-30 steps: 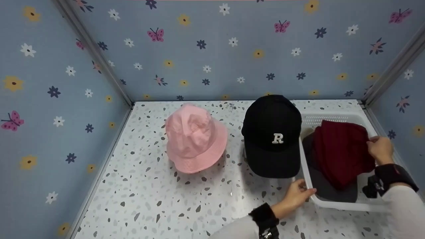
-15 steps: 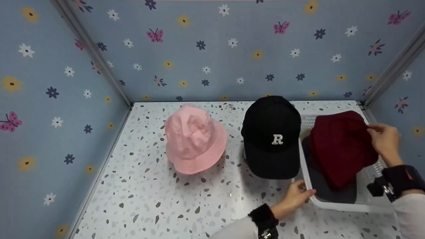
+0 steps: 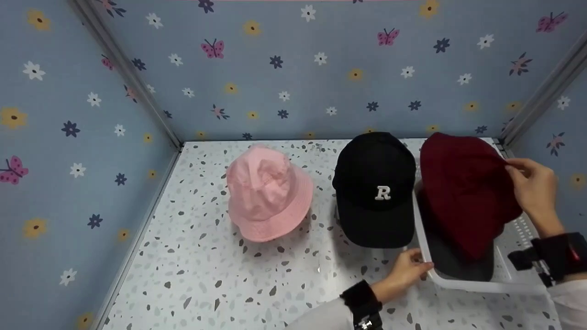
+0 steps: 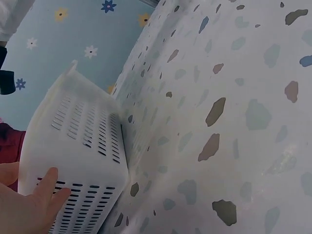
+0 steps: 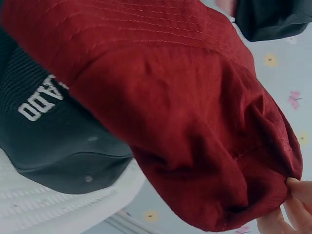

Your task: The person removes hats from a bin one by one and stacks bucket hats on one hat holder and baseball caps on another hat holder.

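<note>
A dark red bucket hat hangs over the white plastic basket, its crown pinched between the thumb and fingers of my right hand. In the right wrist view the stitched brim of the red hat is at the top and the pinched crown at lower right. Under it in the basket lies a dark grey cap with white lettering, partly covered. My left hand grips the basket's near left corner, thumb over the rim and fingers along the slotted outer wall.
Left of the basket stands a black cap with a white letter R, close against the rim. Farther left, a pink bucket hat sits on the speckled white table. Flower-patterned blue walls enclose the table at the back and sides.
My right hand has lifted the red bucket hat up and away from me, and the hat has opened out from its folded shape. The left hand keeps its grip on the basket.
</note>
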The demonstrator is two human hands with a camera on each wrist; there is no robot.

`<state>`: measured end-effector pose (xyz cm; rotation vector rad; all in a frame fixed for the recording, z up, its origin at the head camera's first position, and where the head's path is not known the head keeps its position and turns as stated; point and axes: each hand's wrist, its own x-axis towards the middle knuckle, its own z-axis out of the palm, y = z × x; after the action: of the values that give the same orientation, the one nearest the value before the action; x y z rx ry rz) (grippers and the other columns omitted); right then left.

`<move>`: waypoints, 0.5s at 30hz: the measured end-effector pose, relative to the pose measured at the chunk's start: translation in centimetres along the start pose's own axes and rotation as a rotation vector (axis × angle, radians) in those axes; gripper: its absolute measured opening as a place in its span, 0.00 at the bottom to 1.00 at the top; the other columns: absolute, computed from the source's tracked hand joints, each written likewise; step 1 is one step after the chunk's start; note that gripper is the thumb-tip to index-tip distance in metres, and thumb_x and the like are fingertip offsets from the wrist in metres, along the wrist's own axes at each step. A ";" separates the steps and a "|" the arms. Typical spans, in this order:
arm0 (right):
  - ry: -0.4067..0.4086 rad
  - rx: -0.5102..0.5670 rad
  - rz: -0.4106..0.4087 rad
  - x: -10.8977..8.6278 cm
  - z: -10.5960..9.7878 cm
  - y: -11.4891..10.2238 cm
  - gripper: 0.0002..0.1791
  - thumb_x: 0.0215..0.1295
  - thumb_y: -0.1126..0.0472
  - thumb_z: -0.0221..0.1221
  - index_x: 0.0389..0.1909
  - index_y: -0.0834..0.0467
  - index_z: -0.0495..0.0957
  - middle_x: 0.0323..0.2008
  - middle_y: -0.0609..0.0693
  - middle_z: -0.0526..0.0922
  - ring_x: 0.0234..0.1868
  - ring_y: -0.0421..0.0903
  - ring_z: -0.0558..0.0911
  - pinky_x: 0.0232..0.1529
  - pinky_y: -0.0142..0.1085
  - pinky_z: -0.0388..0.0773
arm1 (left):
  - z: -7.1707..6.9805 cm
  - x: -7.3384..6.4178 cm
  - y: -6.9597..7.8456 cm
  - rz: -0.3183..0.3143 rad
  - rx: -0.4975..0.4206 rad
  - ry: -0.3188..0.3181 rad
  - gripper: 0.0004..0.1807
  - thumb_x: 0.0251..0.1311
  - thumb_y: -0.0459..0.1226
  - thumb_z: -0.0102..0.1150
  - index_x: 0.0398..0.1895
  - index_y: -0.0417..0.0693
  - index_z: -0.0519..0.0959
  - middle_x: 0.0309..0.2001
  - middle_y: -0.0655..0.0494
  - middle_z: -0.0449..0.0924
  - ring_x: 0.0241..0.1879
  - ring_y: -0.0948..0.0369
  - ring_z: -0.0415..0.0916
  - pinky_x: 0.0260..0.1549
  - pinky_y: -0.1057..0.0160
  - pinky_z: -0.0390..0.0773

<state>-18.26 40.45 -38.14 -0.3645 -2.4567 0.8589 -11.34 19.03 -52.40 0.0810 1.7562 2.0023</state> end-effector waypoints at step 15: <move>0.167 0.051 -0.045 -0.9 -2.8 -3.0 0.14 0.64 0.62 0.49 0.42 0.66 0.77 0.28 0.22 0.66 0.29 0.19 0.65 0.30 0.18 0.60 | -1.4 -1.2 1.8 -0.091 -0.036 0.021 0.18 0.45 0.20 0.49 0.44 0.29 0.73 0.30 0.47 0.77 0.31 0.49 0.79 0.30 0.64 0.79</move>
<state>-16.28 39.20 -34.68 -0.3464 -2.2769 0.8354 -11.27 17.18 -50.63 -0.0314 1.7045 1.9754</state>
